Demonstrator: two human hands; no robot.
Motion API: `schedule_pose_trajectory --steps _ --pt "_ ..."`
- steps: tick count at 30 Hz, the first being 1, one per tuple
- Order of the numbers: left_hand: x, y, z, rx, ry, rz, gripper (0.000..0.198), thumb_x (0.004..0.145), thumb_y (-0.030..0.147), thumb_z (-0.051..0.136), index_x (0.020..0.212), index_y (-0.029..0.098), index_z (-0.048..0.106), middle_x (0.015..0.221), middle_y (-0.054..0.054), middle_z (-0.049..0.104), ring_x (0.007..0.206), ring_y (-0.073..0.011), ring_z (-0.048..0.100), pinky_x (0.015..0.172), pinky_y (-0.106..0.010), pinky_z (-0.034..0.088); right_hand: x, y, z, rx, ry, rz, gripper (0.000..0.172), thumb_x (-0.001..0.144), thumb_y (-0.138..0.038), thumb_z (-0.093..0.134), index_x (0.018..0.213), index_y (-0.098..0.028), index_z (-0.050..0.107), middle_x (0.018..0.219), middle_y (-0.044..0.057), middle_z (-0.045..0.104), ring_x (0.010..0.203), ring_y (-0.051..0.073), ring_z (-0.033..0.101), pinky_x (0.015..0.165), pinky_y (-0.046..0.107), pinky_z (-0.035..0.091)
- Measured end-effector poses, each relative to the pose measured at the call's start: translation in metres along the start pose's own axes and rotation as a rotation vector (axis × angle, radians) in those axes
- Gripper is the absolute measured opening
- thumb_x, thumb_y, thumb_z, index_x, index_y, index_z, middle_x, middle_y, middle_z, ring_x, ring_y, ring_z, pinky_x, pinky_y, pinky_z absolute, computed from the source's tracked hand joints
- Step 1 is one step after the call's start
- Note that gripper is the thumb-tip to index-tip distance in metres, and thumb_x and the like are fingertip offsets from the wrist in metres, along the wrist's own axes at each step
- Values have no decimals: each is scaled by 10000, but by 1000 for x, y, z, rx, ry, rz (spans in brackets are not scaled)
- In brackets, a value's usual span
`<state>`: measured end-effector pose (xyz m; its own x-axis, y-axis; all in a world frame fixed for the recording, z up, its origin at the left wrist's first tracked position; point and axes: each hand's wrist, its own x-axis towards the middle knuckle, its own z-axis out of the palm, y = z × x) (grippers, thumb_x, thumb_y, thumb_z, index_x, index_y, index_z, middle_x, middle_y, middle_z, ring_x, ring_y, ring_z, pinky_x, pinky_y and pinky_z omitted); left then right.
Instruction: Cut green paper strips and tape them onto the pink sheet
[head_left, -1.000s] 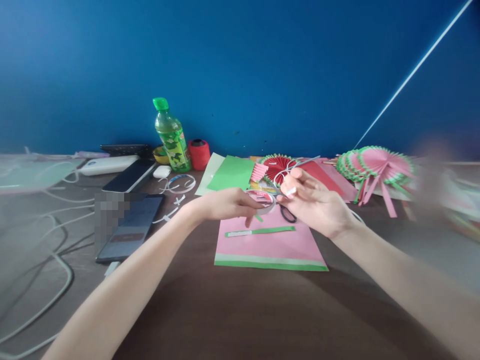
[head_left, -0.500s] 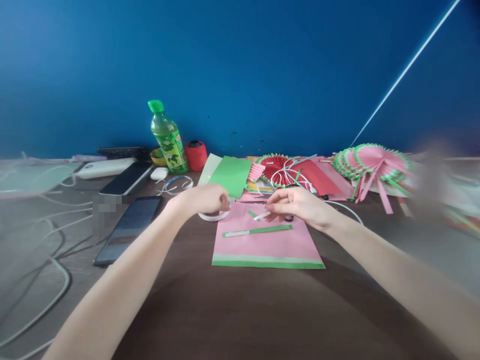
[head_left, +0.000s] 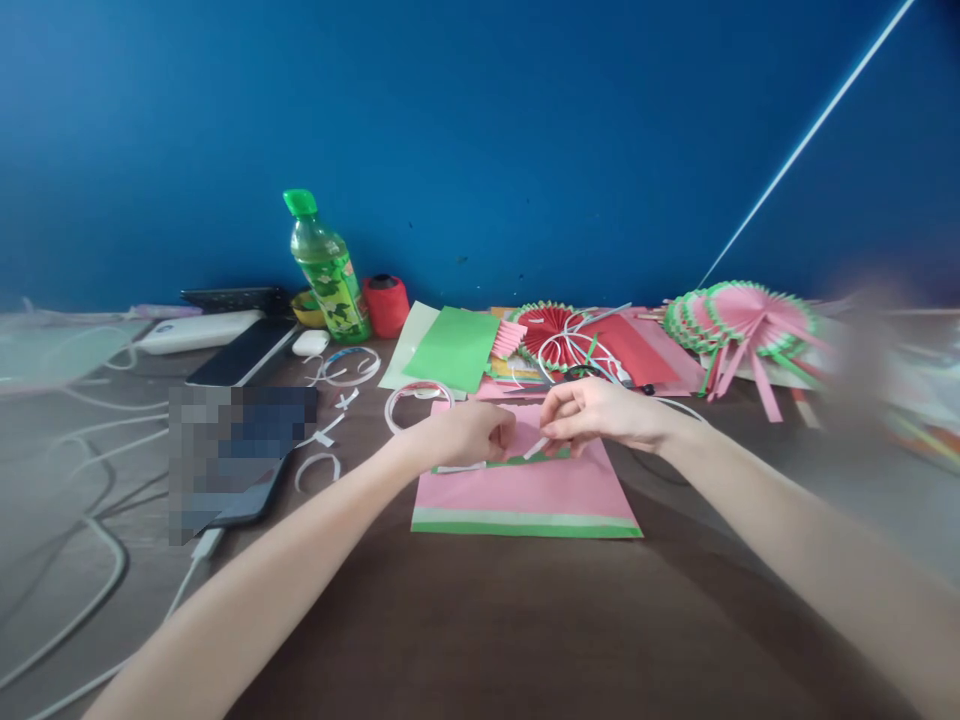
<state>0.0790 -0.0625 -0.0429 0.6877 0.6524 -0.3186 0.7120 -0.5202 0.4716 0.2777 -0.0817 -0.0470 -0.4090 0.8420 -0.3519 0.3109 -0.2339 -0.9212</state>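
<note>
One pink sheet (head_left: 517, 497), head view: flat on the dark tabletop (head_left: 480, 620), near edge banded in pale and bright green.

One green strip (head_left: 510, 461), white toward its left end, lying across the sheet, partly covered by the hands.

One right hand (head_left: 574, 418), over the sheet's right half: thumb and fingers pinching a small white strip (head_left: 535, 449), which slants down to the left above the green strip.

One left hand (head_left: 480, 435), over the sheet's left half, near the right hand but apart from it: fingers curled inward; whether they grip anything cannot be told.

One tape roll (head_left: 390, 408), lying on its side just beyond the left hand, by the sheet's far left corner.

Behind: one green sheet (head_left: 451, 348), overlapping a paler one; one red pleated fan (head_left: 546, 335), crossed by a white cable; one red sheet (head_left: 641, 350); to the right, pink-and-green fans (head_left: 750, 310).

Left rear: one green bottle (head_left: 330, 285), upright beside a red spool (head_left: 386, 306).

Left: one phone (head_left: 266, 480), partly pixelated; white scraps (head_left: 324, 438) beside it.
</note>
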Motion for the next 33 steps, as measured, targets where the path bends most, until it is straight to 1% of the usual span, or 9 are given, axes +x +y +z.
schedule_pose_trajectory --steps 4,7,12,14,18,23,27,30,33 --pt "-4 -6 -5 63 -1 5 106 659 208 493 720 170 572 745 -17 609 640 -133 519 520 -223 318 4 4 20 25 110 -54 191 585 -198 717 700 -154 571 613 14 651 580 130 626 470 210 460" --pt "-3 -10 -6 60 -37 -7 108 622 218 484 685 168 557 644 -6 603 593 -139 522 513 -232 323 8 11 32 16 181 -106 220 571 -233 729 669 -158 546 579 -4 629 468 92 552 458 228 444" --pt "0 -14 -6 1 -116 -36 155 589 216 477 711 172 562 620 -3 622 553 -138 540 497 -231 349 12 22 41 9 272 -181 320 526 -297 762 692 -175 518 574 -33 586 444 85 511 455 239 418" --pt "0 -14 -6 -17 -132 -49 153 586 217 480 708 172 561 625 -7 628 548 -136 549 493 -228 355 13 24 45 13 299 -201 330 520 -313 766 678 -180 509 563 -41 567 441 84 502 449 238 409" --pt "2 -15 -5 -37 -147 -68 166 576 201 480 718 173 563 664 -17 647 582 -143 570 492 -222 364 14 26 53 10 270 -201 316 563 -371 738 645 -180 499 510 -43 550 408 82 489 409 228 396" --pt "4 -19 -4 -53 -163 -41 234 555 153 428 742 170 568 758 -32 673 602 -137 581 487 -215 370 15 27 56 -12 271 -193 332 585 -399 719 633 -183 472 479 -47 538 373 70 477 376 211 387" --pt "5 -21 -4 -31 -170 -37 240 550 154 413 731 173 569 728 -27 669 620 -142 588 496 -213 379 15 28 55 -55 279 -194 306 612 -379 699 637 -186 464 480 -43 541 361 71 467 360 209 367" --pt "5 -20 -5 -28 -174 -40 245 549 156 414 739 172 568 754 -29 673 629 -141 589 505 -213 388 17 30 57 -92 291 -205 269 624 -337 689 644 -192 464 485 -48 531 370 74 458 363 208 350" --pt "5 -19 -6 -35 -183 -41 229 554 163 429 741 167 561 784 -34 673 626 -141 585 510 -216 397 19 32 59 -158 346 -258 232 625 -267 674 621 -194 454 494 -57 506 409 75 457 392 206 345"
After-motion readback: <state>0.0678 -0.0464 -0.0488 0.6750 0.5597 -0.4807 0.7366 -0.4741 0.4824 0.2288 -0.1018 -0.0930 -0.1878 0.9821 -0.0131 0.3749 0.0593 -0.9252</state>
